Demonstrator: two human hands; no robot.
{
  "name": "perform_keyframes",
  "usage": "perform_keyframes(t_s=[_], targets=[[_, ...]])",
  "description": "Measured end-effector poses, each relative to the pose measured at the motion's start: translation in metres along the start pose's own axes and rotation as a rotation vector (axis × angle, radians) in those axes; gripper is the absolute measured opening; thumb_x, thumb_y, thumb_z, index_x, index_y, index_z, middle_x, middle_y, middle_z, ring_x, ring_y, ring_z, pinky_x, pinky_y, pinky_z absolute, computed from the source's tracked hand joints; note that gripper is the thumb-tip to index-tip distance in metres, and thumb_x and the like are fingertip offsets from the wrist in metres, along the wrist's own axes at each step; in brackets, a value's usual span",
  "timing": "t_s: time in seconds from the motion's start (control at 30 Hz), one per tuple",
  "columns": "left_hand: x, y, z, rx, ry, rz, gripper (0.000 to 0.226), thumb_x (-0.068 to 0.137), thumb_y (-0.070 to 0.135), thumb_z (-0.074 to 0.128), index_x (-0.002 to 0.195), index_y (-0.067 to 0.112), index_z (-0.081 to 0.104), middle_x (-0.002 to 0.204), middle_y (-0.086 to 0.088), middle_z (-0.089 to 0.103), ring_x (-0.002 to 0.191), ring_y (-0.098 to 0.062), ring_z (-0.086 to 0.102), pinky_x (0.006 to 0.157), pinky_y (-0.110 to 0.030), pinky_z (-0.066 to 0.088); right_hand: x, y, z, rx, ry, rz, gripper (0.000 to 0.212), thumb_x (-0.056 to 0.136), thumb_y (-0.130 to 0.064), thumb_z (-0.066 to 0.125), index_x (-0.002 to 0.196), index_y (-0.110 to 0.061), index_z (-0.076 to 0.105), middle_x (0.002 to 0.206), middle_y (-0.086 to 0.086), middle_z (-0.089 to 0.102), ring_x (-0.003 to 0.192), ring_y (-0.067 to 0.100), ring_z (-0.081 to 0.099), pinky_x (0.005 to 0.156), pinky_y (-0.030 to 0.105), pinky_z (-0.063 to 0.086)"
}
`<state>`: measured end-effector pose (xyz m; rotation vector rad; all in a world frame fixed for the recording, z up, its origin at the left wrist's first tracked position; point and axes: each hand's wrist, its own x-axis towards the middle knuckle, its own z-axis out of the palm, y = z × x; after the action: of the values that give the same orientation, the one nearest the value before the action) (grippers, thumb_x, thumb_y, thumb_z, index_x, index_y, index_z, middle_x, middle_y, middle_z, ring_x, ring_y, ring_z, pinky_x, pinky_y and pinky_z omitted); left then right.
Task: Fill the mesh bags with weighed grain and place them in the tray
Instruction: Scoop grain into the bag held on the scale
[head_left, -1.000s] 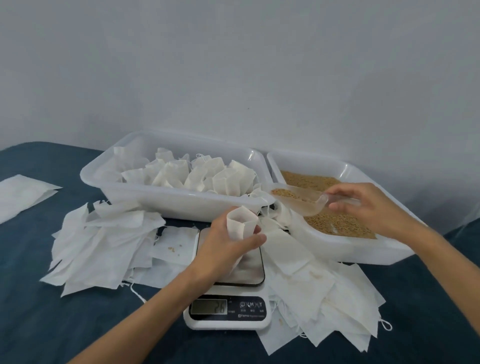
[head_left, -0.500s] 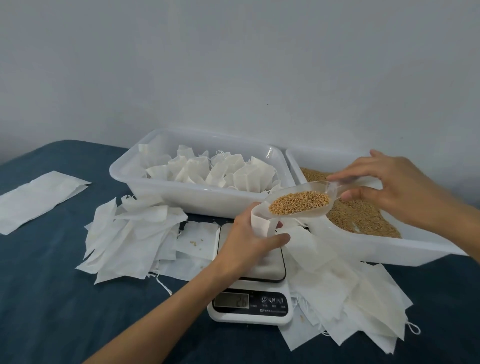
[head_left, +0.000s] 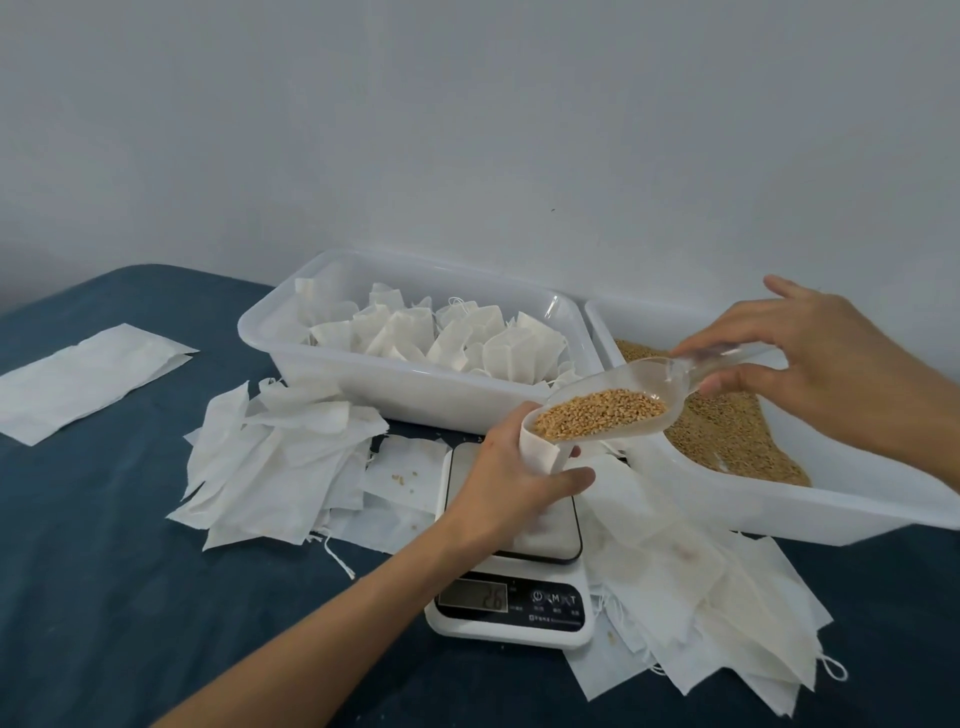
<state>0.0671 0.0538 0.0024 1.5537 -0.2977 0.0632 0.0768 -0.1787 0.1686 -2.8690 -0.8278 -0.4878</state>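
My left hand (head_left: 506, 480) grips a white mesh bag (head_left: 540, 451) upright with its mouth open, standing on the plate of a white kitchen scale (head_left: 511, 597) whose display reads 26. My right hand (head_left: 815, 364) holds a clear plastic scoop (head_left: 618, 410) by its handle. The scoop is full of golden grain and its tip rests at the bag's mouth. At the right, a white tub (head_left: 779, 506) holds loose grain (head_left: 727, 436). The white tray (head_left: 415, 395) at the back holds several filled bags (head_left: 441, 338).
Empty white bags lie in a pile (head_left: 280, 457) left of the scale and in another pile (head_left: 701, 613) to its right. A flat white sheet (head_left: 83, 379) lies at the far left on the dark blue tabletop (head_left: 104, 597). A grey wall stands close behind the tray and tub.
My right hand has lifted the scoop out of the grain tub, full, and carried it left to the mouth of the bag. My left hand has kept hold of the bag.
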Motion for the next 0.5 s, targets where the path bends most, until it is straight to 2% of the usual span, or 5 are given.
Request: perform_keyframes(t_s=[0.3, 0.43, 0.5], targets=[[0.0002, -0.0004, 0.0001, 0.000, -0.001, 0.002, 0.037, 0.083, 0.009, 0.086, 0.113, 0.018, 0.067, 0.102, 0.008, 0.075, 0.086, 0.006, 0.069, 0.069, -0.009, 0.050, -0.0016, 0.0010, 0.0016, 0.000, -0.009, 0.017, 0.031, 0.080, -0.024, 0.079, 0.107, -0.037, 0.073, 0.101, -0.017, 0.070, 0.098, 0.006, 0.062, 0.124, 0.047, 0.016], [-0.0005, 0.0004, 0.0007, 0.009, 0.010, -0.008, 0.035, 0.083, 0.013, 0.086, 0.112, 0.022, 0.067, 0.103, 0.000, 0.076, 0.091, -0.013, 0.069, 0.066, -0.015, 0.054, -0.0032, 0.0021, 0.0024, 0.001, -0.008, 0.027, 0.029, 0.080, -0.023, 0.079, 0.107, -0.035, 0.074, 0.101, -0.016, 0.070, 0.101, 0.009, 0.063, 0.124, 0.048, 0.016], [-0.0004, 0.0002, 0.0009, 0.010, 0.010, -0.014, 0.034, 0.083, 0.013, 0.085, 0.111, 0.022, 0.067, 0.104, -0.001, 0.076, 0.094, -0.018, 0.069, 0.069, -0.019, 0.054, -0.0036, 0.0026, 0.0023, 0.002, -0.008, 0.028, 0.029, 0.080, -0.026, 0.078, 0.107, -0.036, 0.074, 0.101, -0.017, 0.070, 0.101, 0.008, 0.062, 0.124, 0.048, 0.016]])
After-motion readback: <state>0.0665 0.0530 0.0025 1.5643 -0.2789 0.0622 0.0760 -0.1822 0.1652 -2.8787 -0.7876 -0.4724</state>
